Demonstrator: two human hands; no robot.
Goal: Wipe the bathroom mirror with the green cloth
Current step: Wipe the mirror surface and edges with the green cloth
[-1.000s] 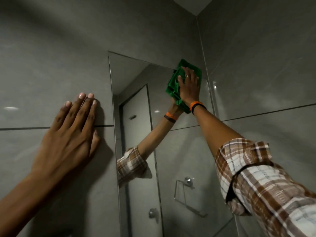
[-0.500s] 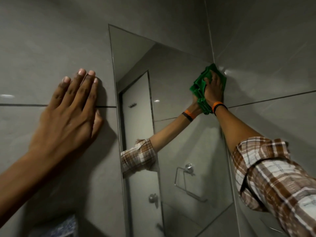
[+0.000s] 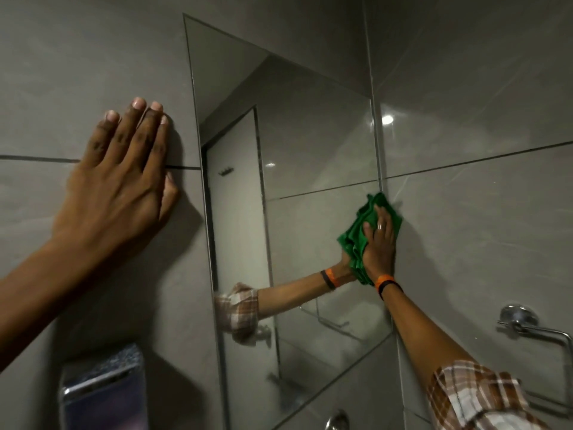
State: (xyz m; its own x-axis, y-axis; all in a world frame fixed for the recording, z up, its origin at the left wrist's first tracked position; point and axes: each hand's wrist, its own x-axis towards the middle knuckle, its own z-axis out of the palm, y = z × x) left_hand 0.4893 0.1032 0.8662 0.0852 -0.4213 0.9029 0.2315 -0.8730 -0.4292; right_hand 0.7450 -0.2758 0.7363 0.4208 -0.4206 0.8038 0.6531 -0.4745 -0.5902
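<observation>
Four fingers of the right hand (image 3: 379,243) lie spread a little and pressed flat on the green cloth (image 3: 356,240), pinning it against the mirror (image 3: 310,135) at the glass's right edge, where it meets the side wall (image 3: 480,212). A ring shows on one finger. The cloth is bunched in folds under the palm and sticks out above the fingertips and to the left of the hand, with its upper corner touching the corner seam. An orange band and a black band (image 3: 386,282) sit side by side on the wrist, and farther down the forearm a plaid sleeve (image 3: 477,398) is rolled up near the elbow.

On the other side, the left hand (image 3: 117,181) rests flat on the grey tiled wall (image 3: 77,72) just left of the mirror, fingers straight and close together, thumb tucked along the tile toward the glass. It holds nothing. A dark grout line runs under its fingers.

The mirror reflects the arm, cloth and wristbands, plus a pale door. A chrome towel holder (image 3: 527,324) is fixed to the side wall, right of the working arm. Below the left forearm, a shiny box-shaped fitting (image 3: 102,395) is mounted on the tile; it is too blurred to identify.
</observation>
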